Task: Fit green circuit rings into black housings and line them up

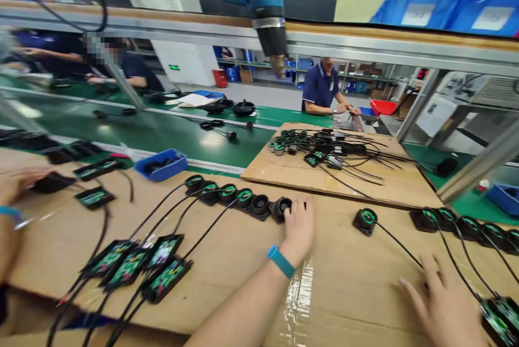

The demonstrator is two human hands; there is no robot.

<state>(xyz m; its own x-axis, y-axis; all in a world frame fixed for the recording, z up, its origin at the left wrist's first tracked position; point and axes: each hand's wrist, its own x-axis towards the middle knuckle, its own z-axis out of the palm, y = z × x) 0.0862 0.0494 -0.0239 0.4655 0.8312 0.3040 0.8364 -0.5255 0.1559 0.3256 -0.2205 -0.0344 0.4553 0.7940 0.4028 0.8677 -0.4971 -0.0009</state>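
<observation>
My left hand (299, 225), with a teal band on its wrist, has its fingers closed on a round black housing (279, 208) at the right end of a row. Beside it sits another bare housing (260, 205), then several with green round boards (228, 192) and black cables. These cables run to open black cases with green circuit boards (164, 280). At the right, my right hand (446, 295) is low over the cardboard, fingers apart, near the cable (399, 242) of a lone housing with a green board (366, 220).
Another person's hand (18, 185) is at the left edge, by a black case. A blue tray (161, 165) and a cardboard sheet (267, 169) piled with cabled parts lie beyond. A heat gun (267, 12) hangs overhead. More housings (468, 226) line the right. A person (322, 87) works across.
</observation>
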